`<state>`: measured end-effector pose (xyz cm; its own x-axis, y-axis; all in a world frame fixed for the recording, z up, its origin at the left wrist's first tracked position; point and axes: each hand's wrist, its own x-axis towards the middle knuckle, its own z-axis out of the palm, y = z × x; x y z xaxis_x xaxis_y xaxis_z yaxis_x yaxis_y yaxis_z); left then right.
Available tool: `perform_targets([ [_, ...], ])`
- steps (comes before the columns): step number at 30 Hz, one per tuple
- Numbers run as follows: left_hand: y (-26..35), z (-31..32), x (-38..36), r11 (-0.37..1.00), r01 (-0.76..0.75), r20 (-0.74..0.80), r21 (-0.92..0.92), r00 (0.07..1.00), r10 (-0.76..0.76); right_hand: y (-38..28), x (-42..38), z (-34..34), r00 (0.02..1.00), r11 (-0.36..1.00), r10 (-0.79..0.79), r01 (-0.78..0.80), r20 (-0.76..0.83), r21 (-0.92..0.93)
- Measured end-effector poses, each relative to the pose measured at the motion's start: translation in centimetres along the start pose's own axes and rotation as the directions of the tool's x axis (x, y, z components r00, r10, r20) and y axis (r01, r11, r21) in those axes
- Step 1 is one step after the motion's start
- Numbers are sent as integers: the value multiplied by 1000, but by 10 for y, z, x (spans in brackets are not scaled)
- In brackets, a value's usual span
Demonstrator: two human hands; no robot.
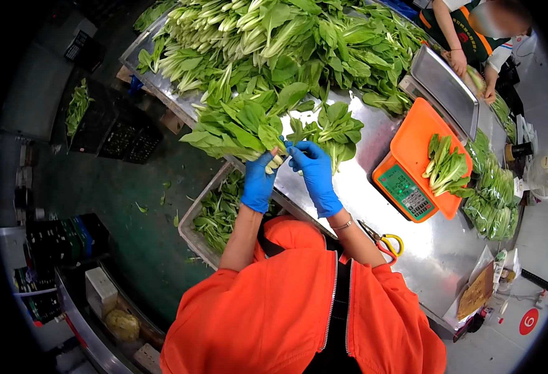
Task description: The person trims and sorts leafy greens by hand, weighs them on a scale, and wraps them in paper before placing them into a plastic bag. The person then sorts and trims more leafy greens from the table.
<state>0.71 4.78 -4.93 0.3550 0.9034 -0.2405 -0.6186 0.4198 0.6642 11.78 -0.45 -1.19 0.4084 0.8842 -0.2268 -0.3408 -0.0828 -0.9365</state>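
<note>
A bunch of leafy greens [240, 128] is held in my left hand [260, 181], which wears a blue glove, with its pale stem ends sticking out at the fingers. My right hand [313, 171], also gloved in blue, has its fingers drawn together close beside those stems; whatever is between them is too small to make out. More loose greens [336, 131] lie on the metal table [374, 234] just beyond my right hand. A large pile of greens [274, 43] covers the far part of the table.
To the right, an orange scale [405, 159] bears some greens [447, 165]. Scissors [388, 244] lie near my right forearm. A grey bin [191, 225] of leaves stands below left. Bagged greens [493, 199] are at the right; a co-worker's hands [473, 75] are beyond a second scale [445, 84].
</note>
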Motion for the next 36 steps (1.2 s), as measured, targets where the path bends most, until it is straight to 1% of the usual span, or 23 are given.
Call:
perform_targets([
  [3,4,-4,5,993,89,-13,-76,996,-91,2,-1,2,1000,991,-29,27,11,132],
  [5,12,-7,9,926,149,54,-346,989,-139,-7,-10,5,991,977,-105,89,76,193],
  [6,18,-14,14,855,132,89,-502,991,-100,-6,-11,1,992,977,-104,90,69,192],
  [8,31,-34,20,865,101,73,-491,995,-75,-4,-11,-11,892,946,-45,183,449,-268],
  [9,38,-34,19,807,116,95,-579,993,-75,-18,-11,-14,836,780,168,211,522,-590],
  [10,45,-35,18,740,133,115,-660,990,-75,-16,-3,-21,841,780,166,207,515,-590],
  [11,45,-47,20,766,138,154,-628,987,-51,-8,10,-29,941,646,93,192,326,-739],
  [12,46,-47,19,764,146,161,-628,985,-56,-1,24,-37,990,492,-22,132,139,-860],
  [13,47,-46,15,773,157,176,-615,983,-60,7,39,-45,991,487,-27,131,135,-864],
  [15,45,-39,8,794,193,190,-576,977,-100,25,66,-59,908,336,-415,98,-54,-937],
  [16,39,-38,7,793,198,194,-576,976,-103,33,73,-65,907,336,-416,94,-59,-937],
  [18,29,-35,7,882,167,117,-441,985,-128,42,81,-71,919,153,-392,105,37,-983],
  [20,27,-28,7,898,148,106,-415,988,-114,44,78,-77,904,162,-425,127,47,-979],
  [23,25,-33,8,933,130,54,-335,991,-119,46,72,-85,896,334,-442,118,-45,-935],
  [24,26,-33,8,933,133,55,-334,991,-122,45,69,-86,896,335,-441,115,-48,-935],
  [26,28,-31,8,913,145,38,-382,989,-141,40,65,-87,924,472,-361,62,-129,-879],
  [27,28,-30,8,912,146,42,-382,989,-141,36,63,-87,922,471,-364,62,-129,-880],
  [29,27,-29,7,937,135,44,-323,991,-127,26,57,-84,876,768,-419,204,-237,-607],
  [30,26,-29,7,936,135,41,-325,991,-128,20,54,-83,878,768,-417,202,-236,-608],
  [32,24,-29,7,938,183,51,-295,983,-175,10,48,-83,942,977,-178,136,-284,-162],
  [33,22,-28,8,931,193,53,-310,981,-186,14,50,-90,967,992,-81,54,-240,-114],
  [34,21,-26,7,931,195,57,-308,981,-187,18,50,-95,966,992,-84,58,-243,-113],
  [36,19,-25,7,931,183,91,-317,983,-162,23,49,-102,970,940,229,-198,-85,276],
])
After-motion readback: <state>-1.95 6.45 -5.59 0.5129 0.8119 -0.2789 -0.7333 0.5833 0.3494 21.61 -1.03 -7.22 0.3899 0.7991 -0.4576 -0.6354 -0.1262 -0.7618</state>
